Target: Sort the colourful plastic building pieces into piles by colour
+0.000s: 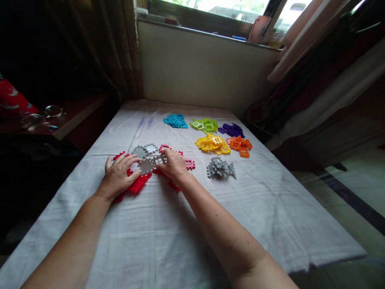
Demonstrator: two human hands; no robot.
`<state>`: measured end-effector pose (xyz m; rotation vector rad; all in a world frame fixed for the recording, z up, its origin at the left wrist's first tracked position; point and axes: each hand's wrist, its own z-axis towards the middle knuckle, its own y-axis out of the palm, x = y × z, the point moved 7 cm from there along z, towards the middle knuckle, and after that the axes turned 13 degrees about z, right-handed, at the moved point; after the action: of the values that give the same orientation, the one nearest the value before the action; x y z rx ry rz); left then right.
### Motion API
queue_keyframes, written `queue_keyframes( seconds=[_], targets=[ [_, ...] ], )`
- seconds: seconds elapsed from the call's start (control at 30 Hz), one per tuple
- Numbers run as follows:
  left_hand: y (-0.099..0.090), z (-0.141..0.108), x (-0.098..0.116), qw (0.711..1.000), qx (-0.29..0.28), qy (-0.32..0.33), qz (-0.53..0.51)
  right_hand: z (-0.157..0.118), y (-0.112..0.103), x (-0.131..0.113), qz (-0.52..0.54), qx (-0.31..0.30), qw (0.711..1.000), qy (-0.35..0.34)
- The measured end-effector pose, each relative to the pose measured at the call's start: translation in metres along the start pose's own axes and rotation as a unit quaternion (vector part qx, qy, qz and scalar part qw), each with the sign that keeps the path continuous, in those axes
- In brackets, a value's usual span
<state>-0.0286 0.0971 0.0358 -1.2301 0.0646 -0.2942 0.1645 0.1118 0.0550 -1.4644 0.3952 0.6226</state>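
Note:
My left hand [120,173] is over the red pieces, its thumb and fingers at the left edge of a flat grey square panel [146,165] with notched edges. My right hand [175,162] pinches a grey window-shaped panel [159,159], which lies against the square one; I cannot tell whether they are locked together. Toothed red pieces [138,184] lie beneath and beside my left hand. Behind the panels are grey notched pieces [140,151] and a paler one [151,148]. A pinkish-red window piece [190,163] lies right of my right hand, which hides part of the red pieces.
Colour-sorted piles lie on the white tablecloth [144,233]: blue [175,121], lime green [205,125], purple [232,129], yellow [212,143], orange [240,145] and grey [220,168]. Glasses [45,116] sit on a wooden surface at left. A wall and window close off the back.

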Motion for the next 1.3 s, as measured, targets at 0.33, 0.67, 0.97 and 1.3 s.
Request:
queue_keyframes(
  seconds=[0.33, 0.67, 0.97, 1.3],
  targets=[
    [-0.007, 0.002, 0.009, 0.998, -0.020, -0.031, -0.058, -0.005, 0.004, 0.007, 0.030, 0.013, 0.999, 0.029],
    [-0.006, 0.001, 0.008, 0.998, 0.005, -0.022, -0.051, 0.000, -0.011, 0.025, 0.292, 0.063, 0.954, -0.006],
    [-0.025, -0.002, 0.026, 0.994, 0.083, 0.044, -0.054, -0.038, -0.047, 0.039, 0.315, 0.146, 0.934, -0.081],
    [-0.013, -0.004, 0.041, 0.994, 0.048, 0.065, -0.080, -0.103, -0.138, 0.230, 0.297, 0.439, 0.839, 0.124]
  ],
)
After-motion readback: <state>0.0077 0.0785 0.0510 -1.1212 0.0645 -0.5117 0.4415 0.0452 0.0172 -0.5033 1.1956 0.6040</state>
